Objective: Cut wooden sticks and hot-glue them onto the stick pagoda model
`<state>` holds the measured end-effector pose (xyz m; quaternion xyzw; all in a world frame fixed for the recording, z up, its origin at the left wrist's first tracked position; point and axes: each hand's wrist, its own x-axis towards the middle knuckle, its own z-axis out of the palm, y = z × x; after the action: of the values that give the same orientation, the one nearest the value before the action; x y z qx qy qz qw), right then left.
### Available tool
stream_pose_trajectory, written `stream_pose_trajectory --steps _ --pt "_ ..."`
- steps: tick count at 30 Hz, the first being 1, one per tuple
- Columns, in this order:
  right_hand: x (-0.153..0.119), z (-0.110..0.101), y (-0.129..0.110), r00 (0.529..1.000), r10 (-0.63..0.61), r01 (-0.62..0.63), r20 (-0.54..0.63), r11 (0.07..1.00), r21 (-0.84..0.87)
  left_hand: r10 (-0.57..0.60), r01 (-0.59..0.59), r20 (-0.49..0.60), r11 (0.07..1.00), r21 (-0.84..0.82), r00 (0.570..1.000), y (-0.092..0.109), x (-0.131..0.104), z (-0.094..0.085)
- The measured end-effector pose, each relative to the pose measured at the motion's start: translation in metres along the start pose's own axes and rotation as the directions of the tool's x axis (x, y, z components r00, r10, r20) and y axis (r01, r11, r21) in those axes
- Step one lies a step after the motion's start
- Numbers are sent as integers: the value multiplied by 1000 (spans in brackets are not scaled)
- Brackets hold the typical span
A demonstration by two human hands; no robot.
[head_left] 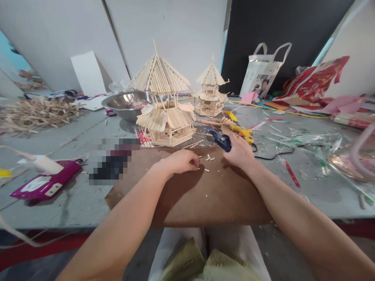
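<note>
My left hand [184,161] is low over the brown board [205,205]. Its fingers are curled together at the tips, and what they pinch, if anything, is too small to make out. Several short cut pieces of wooden stick [209,157] lie just beside those fingertips. My right hand [239,151] is closed round a dark blue hand tool [219,139] that looks like a cutter, at the far edge of the board. Behind that hand lies a yellow glue gun [245,132], partly covered by the fingers. A two-tiered stick pagoda [165,117] stands beyond my left hand.
A smaller stick pagoda [211,88] stands farther back. To the left are a steel bowl [124,107], a pile of sticks [38,113] and a purple power strip [48,181]. Plastic scraps [304,142], a black cable [272,157] and a white bag [259,74] are on the right.
</note>
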<state>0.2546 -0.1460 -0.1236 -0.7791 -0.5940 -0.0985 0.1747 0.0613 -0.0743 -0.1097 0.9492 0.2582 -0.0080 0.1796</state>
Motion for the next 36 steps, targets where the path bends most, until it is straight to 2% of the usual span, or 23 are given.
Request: stream_pose_trajectory --steps 5,11,19,36 --pt "1 1 1 1000 0 0 7 1000 0 -45 45 -15 999 27 999 0 4 4" --pt "0 2 1 1000 -21 21 -4 1000 2 -100 105 -132 994 36 986 -4 8 7" --pt "-1 0 0 1000 -22 22 -6 1000 16 -133 137 -223 991 4 966 -13 9 8" --pt "-1 3 0 999 -44 44 -9 999 1 -110 131 -170 984 118 979 -3 8 10"
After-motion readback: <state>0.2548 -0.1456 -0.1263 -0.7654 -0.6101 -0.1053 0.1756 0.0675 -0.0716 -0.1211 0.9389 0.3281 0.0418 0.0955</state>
